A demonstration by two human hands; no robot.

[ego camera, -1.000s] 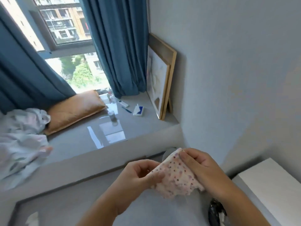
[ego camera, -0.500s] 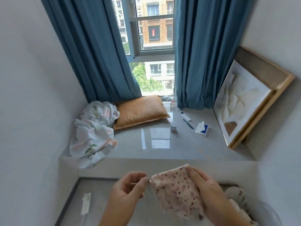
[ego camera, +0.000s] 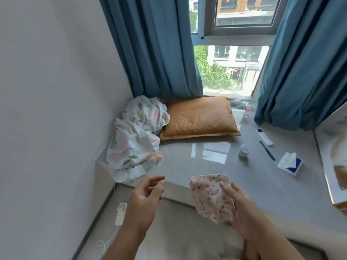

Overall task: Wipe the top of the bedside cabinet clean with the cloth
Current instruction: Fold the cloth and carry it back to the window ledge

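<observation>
A pink cloth (ego camera: 211, 197) with dark speckles hangs folded in my right hand (ego camera: 242, 207), thumb pressed on its front, in the lower middle of the view. My left hand (ego camera: 145, 199) hovers a little to the left of the cloth, apart from it, fingers loosely curled and holding nothing. Both hands are held in the air in front of a grey window ledge (ego camera: 187, 166). The bedside cabinet is not in view.
On the ledge lie a crumpled floral sheet (ego camera: 135, 139), a tan pillow (ego camera: 199, 119), a small white cup (ego camera: 244, 151), a remote (ego camera: 263, 136), a pen (ego camera: 267, 152) and a tissue pack (ego camera: 290, 163). A framed picture (ego camera: 332, 162) leans at right. A white charger with cable (ego camera: 120, 214) lies on the floor by the left wall.
The view has swung left, away from the white cabinet and the right wall. My left hand has let go of the cloth and moved away; the right hand keeps it.
</observation>
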